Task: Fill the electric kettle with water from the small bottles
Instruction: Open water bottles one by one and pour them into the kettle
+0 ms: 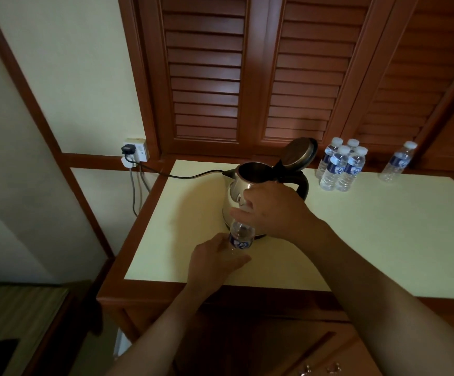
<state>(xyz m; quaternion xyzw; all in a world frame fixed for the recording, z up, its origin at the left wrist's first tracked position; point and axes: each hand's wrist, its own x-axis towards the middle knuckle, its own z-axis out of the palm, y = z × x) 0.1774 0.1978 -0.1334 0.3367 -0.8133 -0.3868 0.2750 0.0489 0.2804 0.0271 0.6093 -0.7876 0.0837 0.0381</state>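
Note:
A steel electric kettle [250, 180] stands on the cream table top [369, 234] with its lid [299, 153] flipped up and its mouth uncovered. In front of it a small clear water bottle [240, 237] with a blue label stands upright. My left hand [215, 263] wraps the bottle's lower body. My right hand [273, 210] closes over the bottle's cap from above. The cap itself is hidden under the fingers.
Several small capped bottles [339, 166] stand clustered behind the kettle at the right, and one more bottle [398, 162] stands alone farther right. The kettle's black cord [182, 175] runs left to a wall socket [136, 152]. Louvred wooden doors [247, 71] rise behind the table.

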